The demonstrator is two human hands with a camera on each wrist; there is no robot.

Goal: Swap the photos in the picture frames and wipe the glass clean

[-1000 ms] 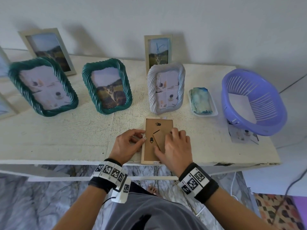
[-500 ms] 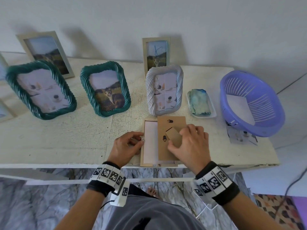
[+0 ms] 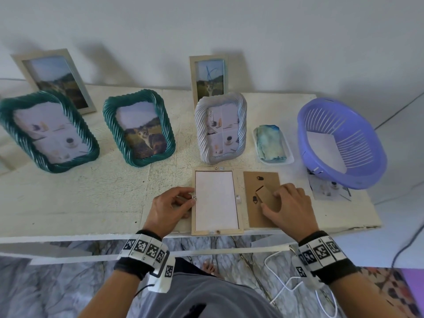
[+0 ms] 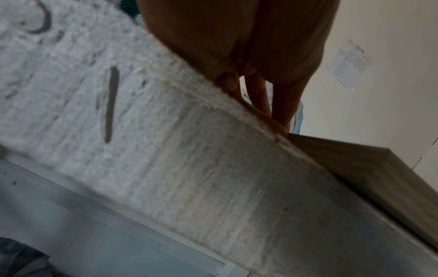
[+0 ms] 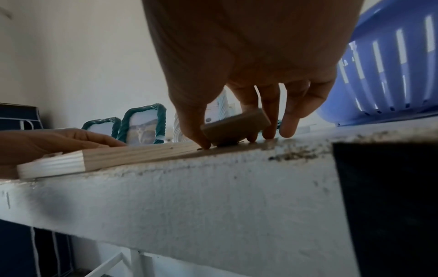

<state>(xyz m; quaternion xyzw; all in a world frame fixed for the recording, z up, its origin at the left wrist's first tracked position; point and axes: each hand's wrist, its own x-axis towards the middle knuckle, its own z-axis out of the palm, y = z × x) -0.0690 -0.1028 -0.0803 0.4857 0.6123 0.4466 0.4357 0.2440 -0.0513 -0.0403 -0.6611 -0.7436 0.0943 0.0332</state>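
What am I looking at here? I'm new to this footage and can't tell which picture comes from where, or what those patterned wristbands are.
No machine: a person works with bare hands. The patterned bands carry a small camera on each wrist; the wide picture comes from a camera on the head.

On the rough white table a pale wooden picture frame lies face down, showing the white back of a photo. The left hand pinches at the frame's left edge. The right hand rests on the brown cardboard backing board beside it, its grip on the board's fold-out stand, as the right wrist view shows.

Behind stand more framed photos, a folded blue-green cloth on a white tray and a purple plastic basket.
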